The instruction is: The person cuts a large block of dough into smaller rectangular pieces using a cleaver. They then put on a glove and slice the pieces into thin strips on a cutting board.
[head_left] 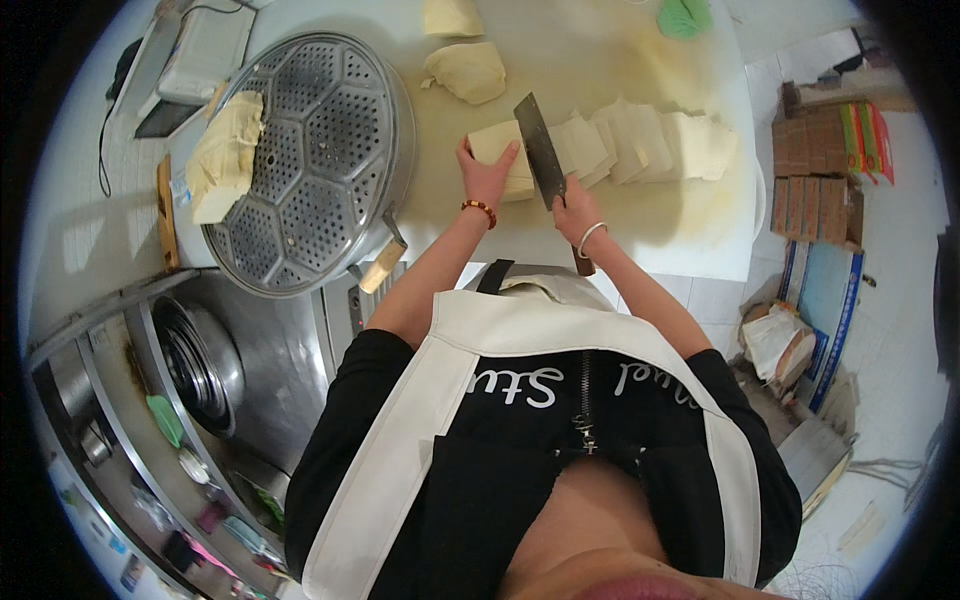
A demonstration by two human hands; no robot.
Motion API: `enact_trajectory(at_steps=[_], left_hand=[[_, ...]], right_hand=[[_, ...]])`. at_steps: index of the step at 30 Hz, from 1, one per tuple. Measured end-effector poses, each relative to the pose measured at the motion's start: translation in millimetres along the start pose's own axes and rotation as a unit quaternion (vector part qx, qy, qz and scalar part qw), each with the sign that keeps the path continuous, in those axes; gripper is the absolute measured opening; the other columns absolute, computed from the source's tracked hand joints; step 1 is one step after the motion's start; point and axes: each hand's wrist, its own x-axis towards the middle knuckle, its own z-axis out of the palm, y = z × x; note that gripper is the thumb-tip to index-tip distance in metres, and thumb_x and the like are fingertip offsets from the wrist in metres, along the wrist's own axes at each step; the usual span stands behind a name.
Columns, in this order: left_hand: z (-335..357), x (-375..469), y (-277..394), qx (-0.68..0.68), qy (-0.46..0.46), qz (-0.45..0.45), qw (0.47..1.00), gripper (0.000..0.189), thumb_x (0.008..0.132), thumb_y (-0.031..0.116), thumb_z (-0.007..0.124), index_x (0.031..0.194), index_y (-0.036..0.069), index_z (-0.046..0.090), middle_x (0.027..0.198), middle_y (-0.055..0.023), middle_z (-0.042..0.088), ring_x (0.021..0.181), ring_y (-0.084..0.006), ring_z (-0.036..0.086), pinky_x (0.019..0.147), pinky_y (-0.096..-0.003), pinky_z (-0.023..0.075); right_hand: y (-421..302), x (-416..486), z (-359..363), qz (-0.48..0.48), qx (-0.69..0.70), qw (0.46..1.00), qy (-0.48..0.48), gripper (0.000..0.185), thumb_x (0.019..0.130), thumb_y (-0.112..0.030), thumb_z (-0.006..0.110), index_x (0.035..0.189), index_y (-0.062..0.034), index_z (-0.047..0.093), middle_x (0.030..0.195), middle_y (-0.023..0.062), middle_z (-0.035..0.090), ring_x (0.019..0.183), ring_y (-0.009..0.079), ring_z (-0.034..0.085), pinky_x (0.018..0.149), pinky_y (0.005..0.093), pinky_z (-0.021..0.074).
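Observation:
My left hand (486, 174) grips the near left part of a pale cream block (495, 139), perhaps dough or tofu, on a large cutting board (465, 244). My right hand (577, 214) is closed around the handle of a cleaver (541, 150), whose blade stands at the block's right end. To the right of the blade, a row of thin, pale slices (637, 142) lies overlapping. Two more cream pieces, one (466, 71) behind the block and one (451, 16) farther back, rest on the board. Another long cream piece (225, 157) lies on the left rim of a perforated metal steamer tray (315, 142).
A wooden-handled steamer pot (382, 266) stands at the board's left. A green cloth (684, 16) lies at the back right. Metal bowls (199, 367) sit on the lower left shelving. Stacked cartons (814, 180) and a bag (776, 341) are on the right.

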Motion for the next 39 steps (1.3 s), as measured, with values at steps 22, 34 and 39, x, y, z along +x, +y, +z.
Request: enact_trajectory(at_steps=[22, 34, 39], left_hand=[[1, 1, -5, 0.059, 0.040, 0.015, 0.997, 0.089, 0.067, 0.027, 0.084, 0.132, -0.004, 0.033, 0.130, -0.0199, 0.041, 0.117, -0.0292, 0.046, 0.099, -0.0363, 0.0393], [-56, -9, -14, -0.258, -0.100, -0.190, 0.942, 0.084, 0.074, 0.038, 0.077, 0.137, 0.004, 0.032, 0.140, -0.0103, 0.036, 0.129, -0.0247, 0.034, 0.106, -0.0345, 0.0283], [-141, -23, 1, -0.536, -0.020, -0.315, 0.783, 0.078, 0.082, 0.052, 0.065, 0.137, 0.007, 0.032, 0.141, -0.0026, 0.037, 0.134, -0.0187, 0.028, 0.109, -0.0395, 0.0225]], right_hand=[[-125, -44, -24, 0.122, -0.189, 0.970, -0.094, 0.029, 0.081, -0.002, 0.055, 0.105, 0.0017, 0.041, 0.099, 0.0260, 0.060, 0.090, 0.0417, 0.062, 0.077, 0.0468, 0.0509], [-48, -10, 43, 0.109, -0.165, 0.980, -0.023, 0.024, 0.088, -0.015, 0.050, 0.104, -0.0004, 0.039, 0.075, 0.0254, 0.062, 0.071, 0.0442, 0.062, 0.064, 0.0510, 0.0496], [-36, -17, 34, 0.152, -0.071, 0.986, -0.023, 0.022, 0.087, -0.018, 0.052, 0.101, -0.0019, 0.045, 0.082, 0.0250, 0.063, 0.076, 0.0439, 0.061, 0.068, 0.0518, 0.0485]])
